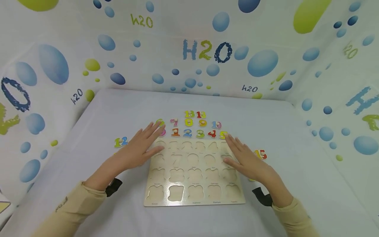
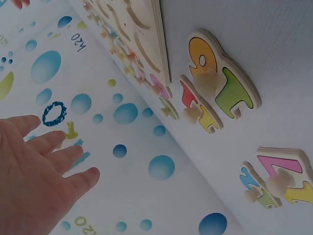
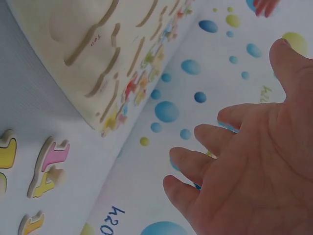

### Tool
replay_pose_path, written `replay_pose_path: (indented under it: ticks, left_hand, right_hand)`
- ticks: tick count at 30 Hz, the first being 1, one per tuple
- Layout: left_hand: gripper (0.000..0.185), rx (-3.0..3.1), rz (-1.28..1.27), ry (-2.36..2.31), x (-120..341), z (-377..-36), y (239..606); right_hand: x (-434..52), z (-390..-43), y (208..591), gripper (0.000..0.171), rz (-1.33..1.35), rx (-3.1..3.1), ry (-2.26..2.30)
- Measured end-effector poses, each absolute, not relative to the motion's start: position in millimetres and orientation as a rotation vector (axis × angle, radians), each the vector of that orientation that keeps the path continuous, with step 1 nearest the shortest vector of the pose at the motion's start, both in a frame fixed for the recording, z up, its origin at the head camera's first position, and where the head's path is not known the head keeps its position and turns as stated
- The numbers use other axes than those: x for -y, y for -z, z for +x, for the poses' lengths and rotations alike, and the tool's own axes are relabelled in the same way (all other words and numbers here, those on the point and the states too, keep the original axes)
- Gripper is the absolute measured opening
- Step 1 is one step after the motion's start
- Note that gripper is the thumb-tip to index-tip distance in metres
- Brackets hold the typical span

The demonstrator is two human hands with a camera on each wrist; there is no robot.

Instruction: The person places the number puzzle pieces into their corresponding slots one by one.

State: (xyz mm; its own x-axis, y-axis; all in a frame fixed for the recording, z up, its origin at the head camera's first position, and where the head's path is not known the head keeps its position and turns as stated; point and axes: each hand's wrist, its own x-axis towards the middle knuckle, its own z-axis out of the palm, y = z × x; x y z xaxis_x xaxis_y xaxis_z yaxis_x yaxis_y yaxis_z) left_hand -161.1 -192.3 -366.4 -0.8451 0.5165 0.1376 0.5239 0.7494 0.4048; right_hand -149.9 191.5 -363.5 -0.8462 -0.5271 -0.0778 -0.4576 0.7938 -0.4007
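Sleeves of tan cloth come in from the near edge of the desk [image 1: 124,105], and from them both hands reach forward with fingers straight and spread, holding nothing. Left hand [image 1: 139,148] lies over the puzzle board's [image 1: 193,184] far left corner, fingertips close to the pink and yellow number pieces there; right hand [image 1: 245,159] rests over the board's right edge, fingertips just short of the yellow 5 [image 1: 223,134]. That wooden board sits flat in the middle of the desk between the hands, its long axis running left to right, every cut-out bare. Beyond its far edge lies the row of number pieces [image 1: 192,128], also strung left to right, digits upright toward the person. Piece 12 [image 1: 120,142] lies apart by the left hand, piece 15 [image 1: 261,154] by the right. Either hand looks equally near the row.
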Motion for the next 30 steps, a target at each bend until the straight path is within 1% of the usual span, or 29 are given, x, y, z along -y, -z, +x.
replay_pose_path:
  ticks: [7, 12, 17, 21, 26, 30]
  left_hand:
    - [0.064, 2.920, -0.616, 0.923, 214.3, -158.9, 369.1]
    - [0.052, 2.874, -0.507, 0.958, 228.5, -159.3, 378.8]
    - [0.036, 2.939, -0.431, 0.939, 237.4, -159.3, 389.6]
    - [0.025, 3.061, -0.423, 0.958, 240.6, -157.1, 394.9]
    - [0.013, 3.132, -0.504, 0.995, 243.8, -154.3, 398.5]
    - [0.008, 3.159, -0.525, 0.975, 244.5, -155.7, 401.6]
  right_hand:
    - [-192.9, -155.3, 378.6, 0.074, -0.747, -2.754, 0.634]
    - [-195.0, -159.8, 386.7, 0.071, -0.682, -2.692, 0.692]
    - [-196.6, -163.7, 393.5, 0.068, -0.631, -2.642, 0.731]
    - [-199.1, -165.0, 399.8, 0.066, -0.615, -2.619, 0.732]
    - [-200.7, -166.3, 407.6, 0.068, -0.613, -2.618, 0.734]
    - [-202.2, -166.6, 411.7, 0.068, -0.629, -2.626, 0.753]
